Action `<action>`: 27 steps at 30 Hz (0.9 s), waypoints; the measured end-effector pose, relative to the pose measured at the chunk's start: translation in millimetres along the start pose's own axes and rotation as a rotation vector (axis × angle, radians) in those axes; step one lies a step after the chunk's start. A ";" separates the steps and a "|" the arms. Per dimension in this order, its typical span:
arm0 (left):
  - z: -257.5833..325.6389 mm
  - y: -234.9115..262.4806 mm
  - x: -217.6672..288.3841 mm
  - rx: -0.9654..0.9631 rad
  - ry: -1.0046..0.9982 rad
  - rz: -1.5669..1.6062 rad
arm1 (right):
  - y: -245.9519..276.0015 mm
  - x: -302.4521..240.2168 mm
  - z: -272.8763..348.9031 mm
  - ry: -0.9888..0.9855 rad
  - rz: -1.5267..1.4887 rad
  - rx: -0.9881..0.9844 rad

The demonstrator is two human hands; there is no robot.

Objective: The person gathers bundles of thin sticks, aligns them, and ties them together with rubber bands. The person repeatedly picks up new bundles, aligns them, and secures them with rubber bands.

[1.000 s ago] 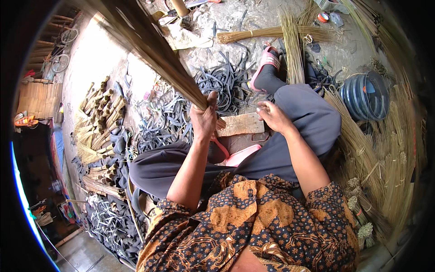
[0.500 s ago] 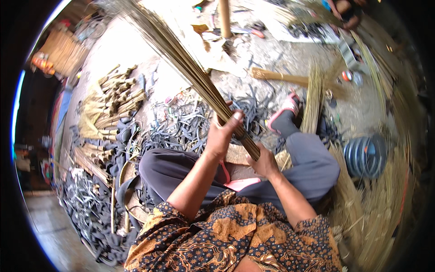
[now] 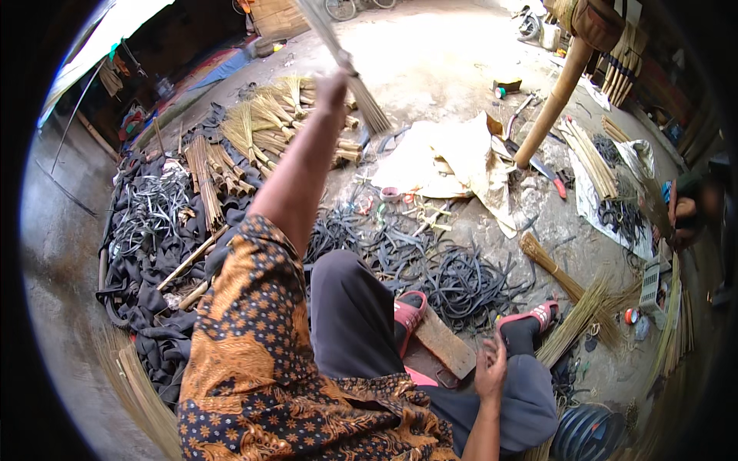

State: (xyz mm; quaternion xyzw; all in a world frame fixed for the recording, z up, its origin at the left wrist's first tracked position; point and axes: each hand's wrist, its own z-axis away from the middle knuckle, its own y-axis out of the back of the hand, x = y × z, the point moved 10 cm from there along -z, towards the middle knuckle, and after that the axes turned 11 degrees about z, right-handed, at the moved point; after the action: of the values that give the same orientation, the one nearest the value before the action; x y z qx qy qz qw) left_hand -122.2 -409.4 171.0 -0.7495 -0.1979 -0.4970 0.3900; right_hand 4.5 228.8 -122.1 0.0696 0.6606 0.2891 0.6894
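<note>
My left hand (image 3: 332, 86) now has its grip wrapped tight around the bound end of the long bundle of thin tan broom sticks (image 3: 355, 83), and the whole arm is flung up and out toward the upper middle of the frame. A second ago that same bundle stood low in front of me, held by both hands over the flat wooden block (image 3: 446, 343) at my knees. So I have swung it off the work spot and out to my left; I judge the bundle finished with for now and on its way to the stack.

The cut end of the sticks flares just right of my fist, and the long part runs off the top edge.

My right hand (image 3: 490, 370) has let go and hangs low in the lower right, fingers loosely spread, holding nothing, just beside the wooden block. The pink sandals (image 3: 410, 310) sit either side of it.

Beyond my raised arm lie the finished tied broom heads (image 3: 269, 123), upper left, on the concrete floor (image 3: 446, 61). Black rubber strips (image 3: 430, 261) sprawl between them and my legs.
</note>
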 end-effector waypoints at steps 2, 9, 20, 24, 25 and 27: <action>-45.9 39.1 37.9 0.218 -0.025 -0.097 | 18.4 3.1 3.1 0.070 0.105 0.089; 16.0 5.4 -120.2 -0.170 0.335 0.030 | 143.4 -28.8 8.7 0.087 0.273 0.472; 101.7 81.2 -318.2 -0.395 0.806 -0.452 | 281.4 133.4 87.2 -0.504 -0.010 0.965; 108.9 102.4 -312.0 -0.440 0.872 -0.559 | 225.6 243.1 61.5 -0.811 0.204 0.706; 112.4 111.3 -309.5 -0.417 0.897 -0.589 | 210.9 265.0 56.6 -0.923 0.270 0.603; 116.1 123.9 -303.4 -0.379 0.913 -0.630 | 184.8 294.4 44.8 -1.067 0.382 0.385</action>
State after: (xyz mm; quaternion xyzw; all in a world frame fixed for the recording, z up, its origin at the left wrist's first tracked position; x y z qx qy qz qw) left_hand -98.5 -367.5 -173.4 -0.4209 -0.1309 -0.8884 0.1285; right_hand -21.3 538.1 -284.8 0.4465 0.2392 0.2083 0.8367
